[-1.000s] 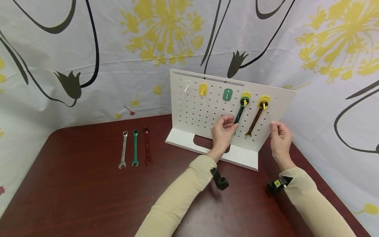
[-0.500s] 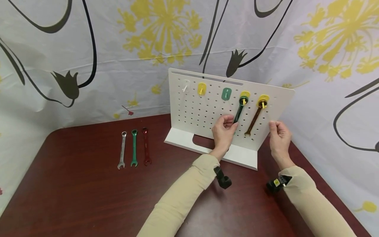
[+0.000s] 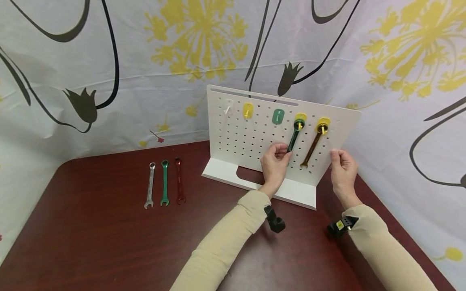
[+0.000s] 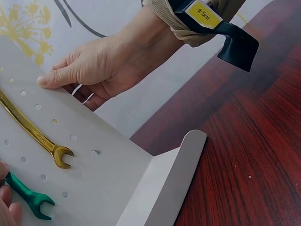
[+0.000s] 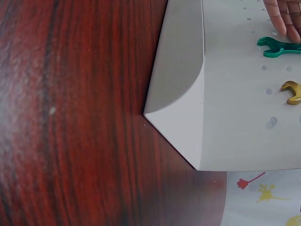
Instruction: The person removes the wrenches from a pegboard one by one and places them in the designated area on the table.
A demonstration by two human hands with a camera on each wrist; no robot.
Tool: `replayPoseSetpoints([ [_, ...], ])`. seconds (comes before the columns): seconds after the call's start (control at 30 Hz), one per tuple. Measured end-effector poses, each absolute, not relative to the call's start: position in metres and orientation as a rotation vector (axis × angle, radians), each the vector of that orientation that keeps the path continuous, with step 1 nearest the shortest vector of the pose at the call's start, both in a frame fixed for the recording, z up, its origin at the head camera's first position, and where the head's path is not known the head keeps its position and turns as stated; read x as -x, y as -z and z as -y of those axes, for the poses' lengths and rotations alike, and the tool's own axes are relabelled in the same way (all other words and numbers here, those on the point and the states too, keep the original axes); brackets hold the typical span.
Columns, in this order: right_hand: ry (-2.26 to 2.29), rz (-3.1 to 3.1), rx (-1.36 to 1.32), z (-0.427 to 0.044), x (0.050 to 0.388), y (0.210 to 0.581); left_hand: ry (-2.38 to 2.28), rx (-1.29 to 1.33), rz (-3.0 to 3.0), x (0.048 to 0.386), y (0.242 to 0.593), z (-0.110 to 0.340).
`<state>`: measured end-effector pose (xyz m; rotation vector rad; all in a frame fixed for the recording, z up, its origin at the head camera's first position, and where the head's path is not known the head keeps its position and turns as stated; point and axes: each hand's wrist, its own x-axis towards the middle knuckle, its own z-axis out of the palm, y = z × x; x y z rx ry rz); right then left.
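A dark green combination wrench (image 3: 295,135) hangs by its ring end from a yellow hook on the white pegboard (image 3: 251,137). My left hand (image 3: 274,166) pinches its shank between thumb and fingers. In the left wrist view the open end of this green wrench (image 4: 34,200) shows below the fingers. To its right hangs a gold wrench (image 3: 314,147) on another yellow hook, apart from both hands. My right hand (image 3: 343,171) grips the board's right edge, thumb in front and fingers behind. The right wrist view shows both wrenches' open ends and left-hand fingers (image 5: 284,19).
Silver (image 3: 150,186), green (image 3: 165,184) and red (image 3: 180,182) wrenches lie side by side on the dark red table (image 3: 109,234). White (image 3: 228,106), yellow (image 3: 247,110) and green (image 3: 278,116) hooks hold nothing. A patterned cloth (image 3: 145,81) rises behind the table.
The left wrist has shifted slightly right while its fingers stay at the green wrench. The right hand keeps its hold on the board's edge. The head view has moved a little.
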<state>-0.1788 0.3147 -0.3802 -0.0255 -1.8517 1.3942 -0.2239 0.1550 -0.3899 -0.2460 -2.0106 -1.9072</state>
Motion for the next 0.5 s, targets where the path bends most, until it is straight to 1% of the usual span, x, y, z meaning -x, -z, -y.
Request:
replayPoseSetpoints([
  [0.5,-1.425,1.862,0.037,-0.3139,0.1776,0.379,1.775,0.238,2.114,0.2219,0.3909,-0.1559],
])
